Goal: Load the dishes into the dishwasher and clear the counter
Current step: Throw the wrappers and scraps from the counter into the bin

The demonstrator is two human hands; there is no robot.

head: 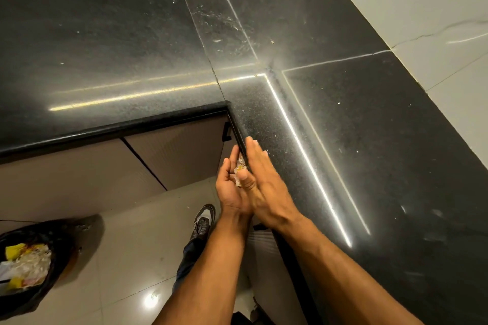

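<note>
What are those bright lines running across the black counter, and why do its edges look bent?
In the head view, the bright lines are glare from strip lights reflected on the polished counter; another lamp glints on the floor tile. The wide-angle lens bows the counter's straight edges. The crumbs between the left hand and right hand look soft and lack detail.

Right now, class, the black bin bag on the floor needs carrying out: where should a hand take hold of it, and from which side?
Take the black bin bag by its loose rim, reaching down from above. The mouth gapes upward with yellow and white scraps showing inside, so gathering the slack plastic round the opening should close it and give the fingers something to bunch.
</note>
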